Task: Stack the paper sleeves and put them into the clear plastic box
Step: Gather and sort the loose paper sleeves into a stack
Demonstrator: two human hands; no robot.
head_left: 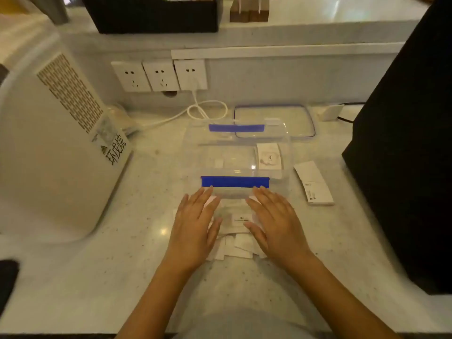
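A loose pile of white paper sleeves lies on the counter just in front of the clear plastic box, which has blue clips on its near and far sides. My left hand rests flat on the pile's left side, fingers together. My right hand lies flat on the pile's right side. One sleeve printed "love" sits inside the box at its right. Another small stack of sleeves lies on the counter to the right of the box.
The box's clear lid with a dark rim lies behind the box. A white appliance stands at the left, a tall black object at the right. Wall sockets and a white cable are at the back.
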